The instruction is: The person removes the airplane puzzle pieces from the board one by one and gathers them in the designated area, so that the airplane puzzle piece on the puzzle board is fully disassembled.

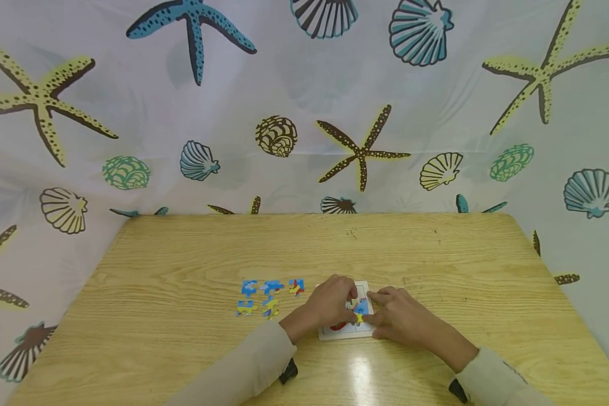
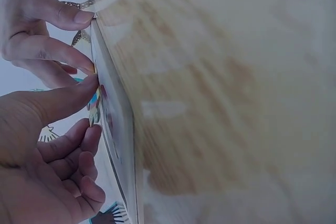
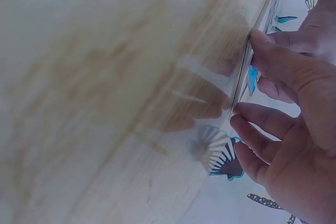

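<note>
A jigsaw puzzle board with a pale frame lies flat on the table, with colourful pieces on it. My left hand reaches over the board and pinches a puzzle piece between thumb and index finger, low against the surface. From the other side my right hand rests at the board's right edge. Its index fingertip touches the yellow part of a piece, while the thumb lies against the board's edge. The hands cover much of the picture.
Several loose puzzle pieces lie in two rows left of the board. The wooden table ends at a white cloth printed with shells and starfish, which hangs behind it and along both sides.
</note>
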`<state>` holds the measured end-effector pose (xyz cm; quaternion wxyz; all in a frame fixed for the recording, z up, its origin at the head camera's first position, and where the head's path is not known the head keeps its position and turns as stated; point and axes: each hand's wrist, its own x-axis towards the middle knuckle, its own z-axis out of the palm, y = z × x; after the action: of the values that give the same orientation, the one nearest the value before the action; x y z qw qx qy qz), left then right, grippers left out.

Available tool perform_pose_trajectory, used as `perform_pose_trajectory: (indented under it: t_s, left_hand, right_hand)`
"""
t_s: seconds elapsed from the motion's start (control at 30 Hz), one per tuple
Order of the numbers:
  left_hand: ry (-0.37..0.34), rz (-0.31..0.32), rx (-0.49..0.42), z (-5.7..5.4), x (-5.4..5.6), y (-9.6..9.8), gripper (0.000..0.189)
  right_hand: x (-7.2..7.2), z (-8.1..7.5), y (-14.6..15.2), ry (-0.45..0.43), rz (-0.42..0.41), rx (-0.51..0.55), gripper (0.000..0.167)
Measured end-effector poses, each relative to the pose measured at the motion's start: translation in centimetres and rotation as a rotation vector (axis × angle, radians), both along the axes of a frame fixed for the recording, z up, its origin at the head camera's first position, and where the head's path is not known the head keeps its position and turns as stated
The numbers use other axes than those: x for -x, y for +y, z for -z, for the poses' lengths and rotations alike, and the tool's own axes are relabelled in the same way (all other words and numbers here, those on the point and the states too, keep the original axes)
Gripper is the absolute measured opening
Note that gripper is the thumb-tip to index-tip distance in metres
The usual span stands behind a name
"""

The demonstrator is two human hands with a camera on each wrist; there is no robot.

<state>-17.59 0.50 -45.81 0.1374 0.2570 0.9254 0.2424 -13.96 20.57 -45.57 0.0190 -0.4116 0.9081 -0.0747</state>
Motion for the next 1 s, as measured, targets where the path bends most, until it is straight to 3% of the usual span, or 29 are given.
perform_pose_trajectory:
  t_s: [0.27, 0.7, 1.0]
  left_hand:
    - [0.014, -0.016, -0.053, 0.21, 0.17, 0.02, 0.014]
    - [0.061, 0.007, -0.108, 0.4, 0.44, -0.02, 0.011]
    - [-0.039, 0.006, -0.139, 0.12, 0.52, -0.6, 0.012]
  right_hand:
    - [-0.07, 0.05, 0.04, 0.013, 0.001, 0.01, 0.031]
    - [-0.04, 0.05, -0.04, 0.008, 0.001, 0.016, 0.032]
    - [-0.04, 0.01, -0.1, 0.024, 0.0, -0.01, 0.032]
